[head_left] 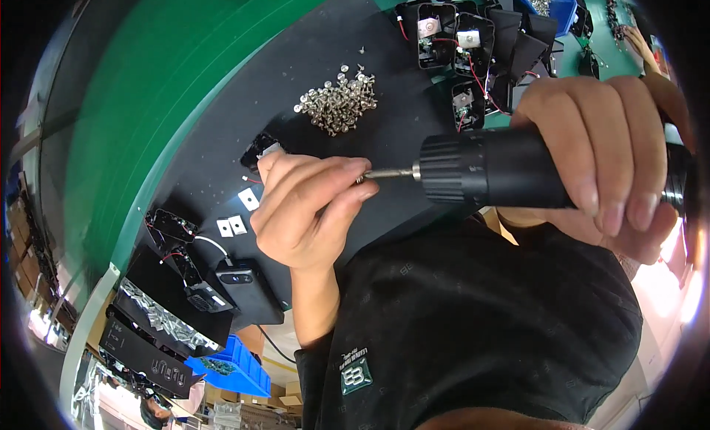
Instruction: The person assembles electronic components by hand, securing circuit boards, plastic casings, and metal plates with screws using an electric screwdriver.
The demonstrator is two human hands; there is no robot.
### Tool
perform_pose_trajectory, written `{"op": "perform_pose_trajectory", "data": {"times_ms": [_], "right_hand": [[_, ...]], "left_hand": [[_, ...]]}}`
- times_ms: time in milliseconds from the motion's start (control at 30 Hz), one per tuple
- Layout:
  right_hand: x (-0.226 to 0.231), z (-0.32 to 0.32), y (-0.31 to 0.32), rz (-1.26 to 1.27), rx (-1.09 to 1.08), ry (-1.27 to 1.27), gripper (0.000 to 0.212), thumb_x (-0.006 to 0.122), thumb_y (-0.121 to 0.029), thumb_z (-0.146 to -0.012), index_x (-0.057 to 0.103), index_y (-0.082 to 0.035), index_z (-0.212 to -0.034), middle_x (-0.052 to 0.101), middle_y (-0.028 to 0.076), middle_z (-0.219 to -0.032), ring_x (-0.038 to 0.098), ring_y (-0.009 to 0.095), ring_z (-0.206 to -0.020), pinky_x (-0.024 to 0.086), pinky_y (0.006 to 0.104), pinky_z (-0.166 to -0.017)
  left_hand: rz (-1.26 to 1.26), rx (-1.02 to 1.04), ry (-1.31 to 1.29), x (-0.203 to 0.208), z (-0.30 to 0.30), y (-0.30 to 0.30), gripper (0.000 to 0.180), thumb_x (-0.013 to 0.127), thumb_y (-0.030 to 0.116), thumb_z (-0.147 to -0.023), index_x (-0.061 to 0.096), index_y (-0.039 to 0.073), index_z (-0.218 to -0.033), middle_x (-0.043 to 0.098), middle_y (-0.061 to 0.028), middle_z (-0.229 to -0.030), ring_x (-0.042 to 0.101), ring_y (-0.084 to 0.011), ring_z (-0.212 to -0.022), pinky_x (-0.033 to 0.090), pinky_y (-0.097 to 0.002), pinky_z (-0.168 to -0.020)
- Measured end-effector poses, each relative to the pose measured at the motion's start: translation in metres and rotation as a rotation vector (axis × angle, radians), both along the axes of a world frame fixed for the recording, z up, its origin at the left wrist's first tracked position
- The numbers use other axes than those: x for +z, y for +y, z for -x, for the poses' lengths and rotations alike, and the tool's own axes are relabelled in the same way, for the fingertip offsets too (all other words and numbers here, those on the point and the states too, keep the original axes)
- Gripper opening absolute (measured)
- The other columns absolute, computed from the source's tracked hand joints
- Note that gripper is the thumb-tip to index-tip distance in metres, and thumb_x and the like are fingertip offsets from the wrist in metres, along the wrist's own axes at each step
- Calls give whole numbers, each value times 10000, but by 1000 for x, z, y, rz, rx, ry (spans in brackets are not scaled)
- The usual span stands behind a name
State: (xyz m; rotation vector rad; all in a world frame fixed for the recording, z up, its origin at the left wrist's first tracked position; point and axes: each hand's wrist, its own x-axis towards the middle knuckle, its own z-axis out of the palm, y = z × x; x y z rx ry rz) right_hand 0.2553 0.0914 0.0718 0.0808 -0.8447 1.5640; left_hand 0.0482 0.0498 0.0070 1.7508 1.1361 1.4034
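Note:
My right hand [603, 145] is wrapped round a black electric screwdriver [510, 167], which lies level with its bit [392, 173] pointing left. At the bit's tip, my left hand [299, 208] pinches a small metal screw [360, 179] between thumb and fingertips; most of it is hidden. A black housing [257, 150] with a red wire sits just behind my left hand, partly covered by it. Farther off, a loose pile of silver screws [336, 106] rests on the black mat [403, 97].
Several open black housings [455, 42] with wires stand at the far right, near a blue bin [560, 12]. Another person's hand [642, 47] works beyond. Leftward are white square plates [231, 226], a cabled black power bank [251, 291], metal parts [163, 319] and another blue bin [248, 371].

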Motion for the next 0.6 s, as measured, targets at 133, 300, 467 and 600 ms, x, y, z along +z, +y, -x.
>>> {"op": "perform_pose_trajectory", "data": {"times_ms": [133, 300, 467, 600], "right_hand": [[-1, -2, -4, -68, 15, 7, 237, 809, -42, -733, 621, -85, -871, 605, 54, -857, 646, 180, -824, 541, 307, -863], [10, -11, -6, -47, 128, -69, 140, 790, -56, -764, 655, -74, -793, 631, 81, -844, 663, 213, -816, 551, 327, -857], [2, 23, -14, -94, 11, 29, 113, 776, -49, -775, 666, -72, -771, 636, 87, -838, 664, 220, -810, 551, 329, -857], [4, 27, -8, -120, 56, 28, 107, 777, -53, -772, 673, -76, -759, 635, 85, -841, 663, 218, -809, 550, 326, -860]], "left_hand": [[-30, -29, -65, 1, 5, -6, 282, 826, 161, -622, 708, -1, -821, 714, -87, -758, 605, -195, -660, 370, -308, -657], [-28, -35, -93, 3, 14, -14, 282, 823, 169, -627, 705, -1, -818, 714, -89, -759, 607, -195, -661, 370, -309, -655], [-49, 23, -132, 2, 22, -23, 282, 833, 154, -618, 697, 1, -813, 716, -92, -764, 609, -197, -662, 372, -307, -636], [-72, 55, -144, -4, 30, -26, 290, 838, 149, -611, 697, 1, -816, 716, -93, -765, 608, -196, -661, 371, -305, -627]]}}
